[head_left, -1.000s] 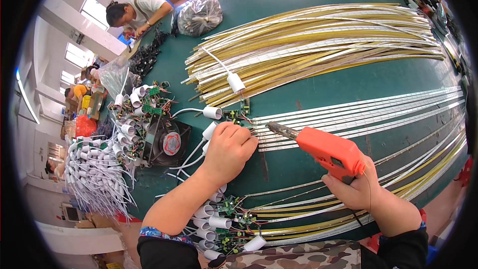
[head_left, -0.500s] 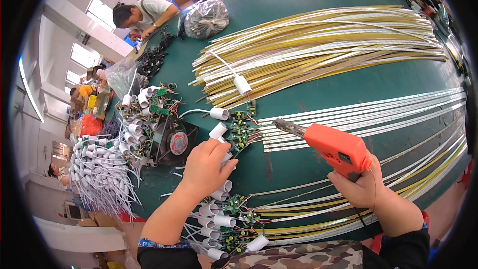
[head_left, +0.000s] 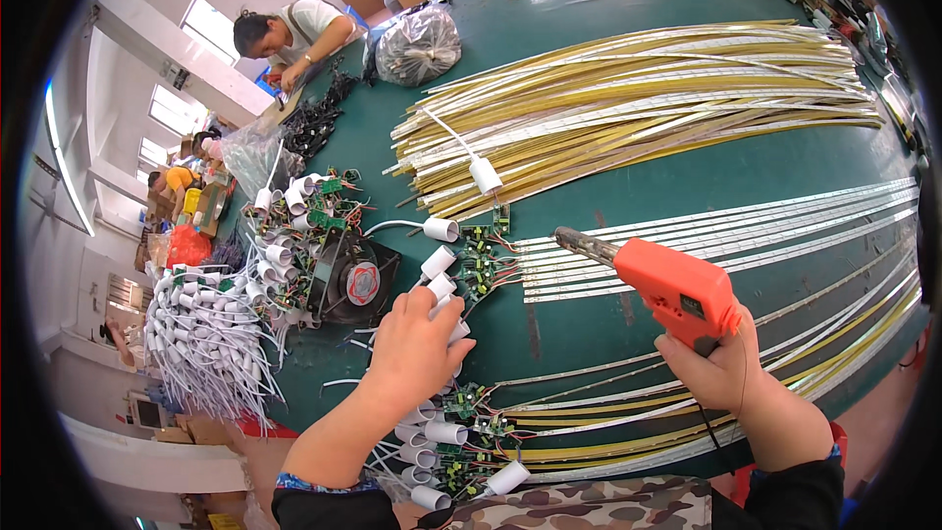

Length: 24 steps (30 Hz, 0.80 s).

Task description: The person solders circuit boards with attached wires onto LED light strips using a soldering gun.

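Note:
My right hand [head_left: 721, 363] is closed round the handle of an orange-red soldering gun [head_left: 677, 285]. The gun's metal tip points left, over the near ends of several white LED strips [head_left: 628, 260] laid side by side. Small green circuit boards [head_left: 478, 260] with thin wires sit at the strips' left ends. Beside them, my left hand [head_left: 412, 348] has curled fingers among white cylindrical caps, with one cap [head_left: 458, 330] between thumb and forefinger. Another white cap [head_left: 438, 261] lies just beyond its fingertips.
A black fan [head_left: 353, 283] stands left of my left hand, by a heap of white wired caps [head_left: 201, 334]. A thick bundle of yellow and white strips [head_left: 638, 103] lies farther back. More boards and caps [head_left: 446, 432] lie near my body. A co-worker [head_left: 294, 34] bends over the far left.
The soldering gun's tip has shifted slightly right and away from me above the strips. My left hand stays among the caps with small finger movement. The whole view has shifted a little.

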{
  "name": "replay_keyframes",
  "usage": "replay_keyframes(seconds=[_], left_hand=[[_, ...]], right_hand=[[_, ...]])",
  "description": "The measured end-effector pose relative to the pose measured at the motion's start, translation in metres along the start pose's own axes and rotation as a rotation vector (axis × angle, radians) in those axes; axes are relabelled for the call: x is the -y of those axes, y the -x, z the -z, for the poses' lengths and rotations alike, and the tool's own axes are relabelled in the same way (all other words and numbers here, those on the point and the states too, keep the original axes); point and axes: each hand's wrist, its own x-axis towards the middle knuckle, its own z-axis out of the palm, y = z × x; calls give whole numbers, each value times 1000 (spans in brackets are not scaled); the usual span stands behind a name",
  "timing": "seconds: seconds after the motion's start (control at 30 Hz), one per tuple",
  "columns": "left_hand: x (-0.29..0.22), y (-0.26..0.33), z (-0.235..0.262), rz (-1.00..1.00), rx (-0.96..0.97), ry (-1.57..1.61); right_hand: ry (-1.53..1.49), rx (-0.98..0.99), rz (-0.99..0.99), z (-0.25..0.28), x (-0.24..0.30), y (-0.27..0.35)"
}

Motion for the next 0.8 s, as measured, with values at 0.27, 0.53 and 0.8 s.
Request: replay_keyframes(seconds=[0.27,0.53,0.8], left_hand=[[-1,0,-8,-15,42,12],[-2,-2,1,-60,-10,-12],[-20,-55,50,-400,-149,-185]], right_hand=[[53,-23,29,-1,6,0],[-23,-31,-18,4,12,0],[2,-70,-19,7,15,0]])
